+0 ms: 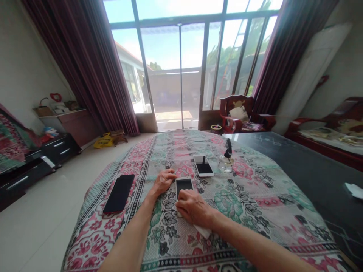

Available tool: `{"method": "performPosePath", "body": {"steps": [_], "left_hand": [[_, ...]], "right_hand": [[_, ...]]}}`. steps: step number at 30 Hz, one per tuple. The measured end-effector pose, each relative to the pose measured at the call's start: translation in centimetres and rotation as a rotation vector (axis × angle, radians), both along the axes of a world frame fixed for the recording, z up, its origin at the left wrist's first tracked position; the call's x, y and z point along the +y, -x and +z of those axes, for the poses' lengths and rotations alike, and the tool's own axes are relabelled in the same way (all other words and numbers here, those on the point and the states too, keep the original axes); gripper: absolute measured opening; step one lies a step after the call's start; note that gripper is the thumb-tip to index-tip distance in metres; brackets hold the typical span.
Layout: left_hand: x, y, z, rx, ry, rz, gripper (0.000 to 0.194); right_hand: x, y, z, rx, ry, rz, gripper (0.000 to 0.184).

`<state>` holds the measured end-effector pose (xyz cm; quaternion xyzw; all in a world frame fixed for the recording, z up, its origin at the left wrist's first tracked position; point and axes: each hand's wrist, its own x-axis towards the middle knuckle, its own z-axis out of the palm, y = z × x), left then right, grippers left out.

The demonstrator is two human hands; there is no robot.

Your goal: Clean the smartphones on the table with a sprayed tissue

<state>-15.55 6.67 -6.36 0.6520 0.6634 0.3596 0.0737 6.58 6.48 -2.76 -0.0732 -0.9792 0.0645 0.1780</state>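
A white phone (184,184) with a dark screen lies face up on the flowered tablecloth, its lower part covered by my right hand (194,207). The fingers of that hand are curled down on the phone, closed on a white cloth (203,230) whose end sticks out beneath the palm. My left hand (163,181) rests at the phone's upper left corner, fingers loosely bent and holding nothing; whether they touch the edge I cannot tell. Farther off lies a second white phone (204,166). To the left is a larger black phone or tablet (119,193).
A clear glass bottle (226,163) with a black spray top stands beyond the second phone. The patterned tablecloth (227,204) covers the rounded table. A dark tabletop (269,151) adjoins on the right. Past the table are a wooden armchair (236,109) and a yellow bag (103,141).
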Motion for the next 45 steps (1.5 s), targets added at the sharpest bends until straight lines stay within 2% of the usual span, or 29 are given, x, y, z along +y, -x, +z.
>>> {"method": "performPosePath", "body": {"steps": [6, 11, 17, 20, 24, 28, 39, 42, 45], "left_hand": [[0.0, 0.0, -0.2, 0.003, -0.003, 0.037, 0.028], [0.2, 0.0, -0.3, 0.03, -0.005, 0.01, 0.03], [0.1, -0.1, -0.1, 0.02, -0.015, -0.002, 0.031], [0.0, -0.1, 0.1, 0.003, -0.006, -0.017, 0.031], [0.0, -0.1, 0.4, 0.013, 0.012, 0.004, 0.03], [0.0, -0.2, 0.6, 0.019, 0.005, -0.011, 0.029], [0.0, -0.1, 0.3, 0.006, 0.008, -0.014, 0.029], [0.0, -0.1, 0.2, 0.003, 0.008, -0.01, 0.029], [0.0, 0.0, 0.1, 0.006, 0.01, 0.008, 0.029]], "right_hand": [[0.8, -0.6, 0.3, 0.006, 0.008, 0.062, 0.016], [1.9, -2.0, 0.2, 0.032, 0.028, 0.073, 0.021], [3.2, -3.7, -0.1, 0.095, 0.12, 0.01, 0.02], [3.7, -3.9, -0.2, 0.11, 0.133, -0.067, 0.02], [4.0, -3.7, -0.4, 0.102, 0.134, -0.171, 0.019], [3.8, -3.1, -0.3, 0.065, 0.089, -0.202, 0.019], [3.6, 1.5, 0.3, 0.023, 0.029, -0.117, 0.021], [4.3, 1.2, 0.4, 0.018, 0.065, -0.103, 0.019], [5.5, 0.0, 0.8, -0.015, 0.102, -0.154, 0.019]]}}
